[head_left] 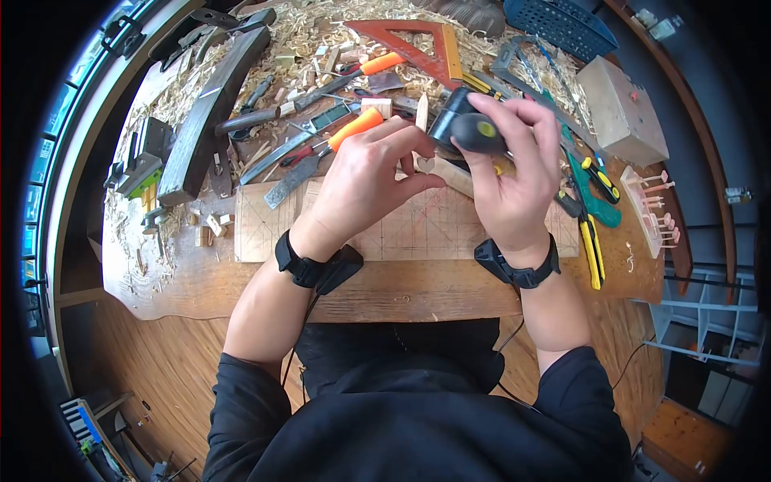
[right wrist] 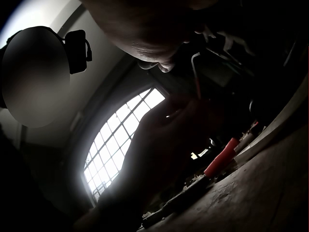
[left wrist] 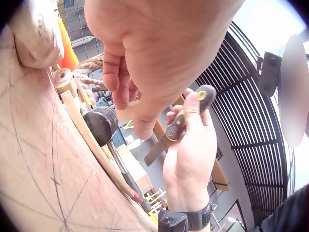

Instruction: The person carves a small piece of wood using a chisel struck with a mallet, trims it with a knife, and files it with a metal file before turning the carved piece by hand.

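In the head view my left hand (head_left: 361, 175) pinches a small, pale heart-shaped wooden piece (head_left: 426, 165) between thumb and fingertips. Just to its right, my right hand (head_left: 516, 177) grips a dark handle (head_left: 480, 134) with a yellow-green spot on its end. The left wrist view shows that handle (left wrist: 206, 97) with a short flat blade (left wrist: 155, 152) slanting down from the right hand (left wrist: 189, 152), apart from the left hand (left wrist: 164, 48). The wooden piece cannot be made out there. The right wrist view is very dark.
A marked wooden board (head_left: 401, 237) lies along the bench's front edge. Behind it are a black mallet head (head_left: 448, 120), orange-handled tools (head_left: 356, 128), a red triangular square (head_left: 401, 40) and shavings. A wooden block (head_left: 622, 108) and a yellow-black cutter (head_left: 592, 251) are on the right.
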### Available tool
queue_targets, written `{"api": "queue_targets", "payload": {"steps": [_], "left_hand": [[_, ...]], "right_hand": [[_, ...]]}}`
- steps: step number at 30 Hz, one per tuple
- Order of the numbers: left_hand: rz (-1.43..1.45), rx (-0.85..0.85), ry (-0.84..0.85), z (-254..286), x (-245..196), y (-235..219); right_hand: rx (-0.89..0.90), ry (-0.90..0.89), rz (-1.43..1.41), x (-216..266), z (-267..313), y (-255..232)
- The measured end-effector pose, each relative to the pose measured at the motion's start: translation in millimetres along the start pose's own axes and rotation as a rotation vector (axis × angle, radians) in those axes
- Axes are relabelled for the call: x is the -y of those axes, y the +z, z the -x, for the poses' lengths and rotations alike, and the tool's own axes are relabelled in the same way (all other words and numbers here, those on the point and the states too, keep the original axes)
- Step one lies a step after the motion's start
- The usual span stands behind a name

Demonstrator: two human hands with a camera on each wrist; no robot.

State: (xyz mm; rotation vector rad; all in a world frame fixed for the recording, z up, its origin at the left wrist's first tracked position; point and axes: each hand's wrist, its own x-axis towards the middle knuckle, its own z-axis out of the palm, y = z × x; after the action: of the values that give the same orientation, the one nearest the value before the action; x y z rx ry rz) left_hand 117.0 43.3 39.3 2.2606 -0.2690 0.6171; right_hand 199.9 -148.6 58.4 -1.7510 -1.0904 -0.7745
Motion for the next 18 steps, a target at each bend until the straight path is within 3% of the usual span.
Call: {"api": "queue_targets", "payload": {"steps": [7, 8, 10, 18], "left_hand": [[-0.026, -0.007, 0.043, 1, 1, 1], [-0.020, -0.007, 0.038, 1, 0, 2], [-0.015, -0.007, 0.035, 1, 0, 2], [0.029, -0.054, 0.057, 0, -3, 1]], "right_hand": [[0.219, 0.254, 0.434, -20, 5, 1], [0.218, 0.254, 0.435, -23, 4, -1], [0.316, 0.423, 0.355, -26, 3, -3], [0.281, 0.362, 0.234, -21, 3, -1]]}}
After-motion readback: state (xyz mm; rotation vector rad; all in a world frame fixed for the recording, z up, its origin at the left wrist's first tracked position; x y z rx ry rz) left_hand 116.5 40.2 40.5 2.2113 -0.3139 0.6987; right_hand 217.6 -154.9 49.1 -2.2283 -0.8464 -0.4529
